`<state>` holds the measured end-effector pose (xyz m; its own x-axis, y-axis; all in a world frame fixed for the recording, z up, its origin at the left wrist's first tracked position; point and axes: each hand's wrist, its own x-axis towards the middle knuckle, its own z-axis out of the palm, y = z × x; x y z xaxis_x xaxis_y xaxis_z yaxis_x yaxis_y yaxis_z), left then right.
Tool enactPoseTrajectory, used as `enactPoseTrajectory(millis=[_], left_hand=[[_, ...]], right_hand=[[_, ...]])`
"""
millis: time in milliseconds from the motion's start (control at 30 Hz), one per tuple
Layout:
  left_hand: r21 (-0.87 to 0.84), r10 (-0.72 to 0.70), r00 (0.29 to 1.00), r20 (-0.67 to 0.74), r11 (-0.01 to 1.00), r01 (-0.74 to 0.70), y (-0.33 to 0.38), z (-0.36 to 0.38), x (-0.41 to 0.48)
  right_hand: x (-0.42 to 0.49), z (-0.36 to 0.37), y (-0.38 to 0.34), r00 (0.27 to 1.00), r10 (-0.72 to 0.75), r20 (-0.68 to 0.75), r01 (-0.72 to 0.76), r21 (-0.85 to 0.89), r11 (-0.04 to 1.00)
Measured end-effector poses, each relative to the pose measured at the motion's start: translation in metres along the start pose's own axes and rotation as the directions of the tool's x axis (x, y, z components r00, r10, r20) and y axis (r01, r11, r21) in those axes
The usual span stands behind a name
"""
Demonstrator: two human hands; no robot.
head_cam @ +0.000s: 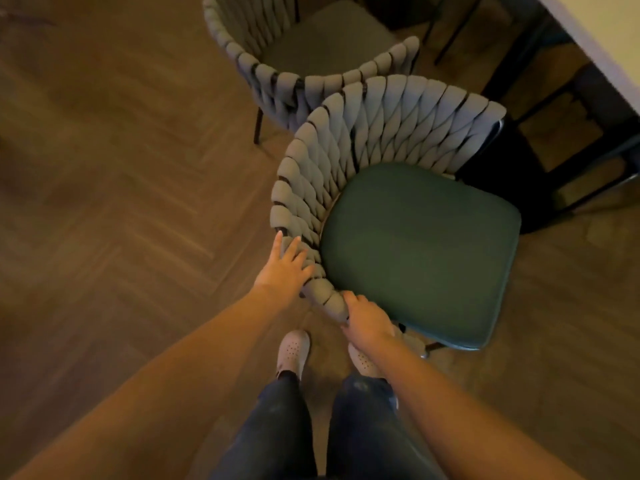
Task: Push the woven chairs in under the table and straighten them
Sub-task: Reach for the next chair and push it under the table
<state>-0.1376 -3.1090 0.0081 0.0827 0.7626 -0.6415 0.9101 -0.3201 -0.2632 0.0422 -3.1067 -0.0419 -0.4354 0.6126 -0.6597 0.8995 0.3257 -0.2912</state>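
Observation:
A woven chair [363, 133] with a grey braided curved back and a dark green seat cushion [422, 251] stands in front of me, turned at an angle to the table. My left hand [284, 268] lies on the outer rim of its back, fingers spread over the braids. My right hand [367, 320] grips the near end of the woven back. A second woven chair [277, 64] with a grey seat stands behind it, its back touching or nearly touching the first chair. The light table edge [595, 39] shows at the top right.
Dark table legs and frame bars [540, 140] stand right of the green chair, under the tabletop. Thin black chair legs [258, 124] reach down to the herringbone wood floor [104, 202]. My feet in pale perforated shoes [294, 348] stand close to the chair's near end.

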Motion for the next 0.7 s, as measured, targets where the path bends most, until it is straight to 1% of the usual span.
enactPoseTrajectory(millis=[100, 200, 267, 300, 400, 433, 467, 533, 600, 700], left_hand=[[0.139, 0.133, 0.991, 0.019, 0.981, -0.134, -0.017, -0.001, 0.020], [0.228, 0.215, 0.974, 0.075, 0.947, -0.227, -0.029, -0.015, 0.041], [0.218, 0.216, 0.966, 0.142, 0.945, -0.244, -0.033, -0.019, 0.056], [0.184, 0.215, 0.966, 0.142, 0.953, -0.239, -0.038, -0.015, 0.065], [0.114, 0.271, 0.957, 0.104, 0.952, -0.283, -0.043, -0.008, 0.077], [0.134, 0.300, 0.949, 0.101, 0.941, -0.311, -0.037, -0.011, 0.079], [0.181, 0.300, 0.946, 0.120, 0.931, -0.318, -0.030, -0.015, 0.076], [0.220, 0.299, 0.941, 0.156, 0.919, -0.328, -0.004, -0.032, 0.071], [0.239, 0.318, 0.943, 0.099, 0.912, -0.333, 0.021, -0.045, 0.075], [0.191, 0.374, 0.927, 0.007, 0.910, -0.368, 0.054, -0.068, 0.081]], right_hand=[[-0.001, 0.003, -0.005, 0.996, 0.053, -0.068, -0.054, -0.019, 0.998], [0.002, 0.004, -0.009, 0.991, 0.089, -0.102, -0.093, -0.033, 0.995], [0.001, 0.006, -0.007, 0.987, 0.121, -0.105, -0.122, 0.000, 0.993], [0.001, 0.007, -0.006, 0.985, 0.132, -0.114, -0.131, 0.018, 0.991], [-0.005, 0.007, 0.006, 0.977, 0.159, -0.144, -0.158, 0.016, 0.987], [-0.008, 0.006, 0.014, 0.972, 0.175, -0.157, -0.175, 0.014, 0.984], [-0.010, 0.004, 0.021, 0.968, 0.190, -0.163, -0.191, 0.010, 0.982], [-0.016, -0.002, 0.040, 0.958, 0.232, -0.170, -0.234, 0.009, 0.972], [-0.023, -0.012, 0.066, 0.946, 0.261, -0.191, -0.270, -0.021, 0.963], [-0.033, -0.028, 0.113, 0.937, 0.275, -0.216, -0.298, -0.082, 0.951]])
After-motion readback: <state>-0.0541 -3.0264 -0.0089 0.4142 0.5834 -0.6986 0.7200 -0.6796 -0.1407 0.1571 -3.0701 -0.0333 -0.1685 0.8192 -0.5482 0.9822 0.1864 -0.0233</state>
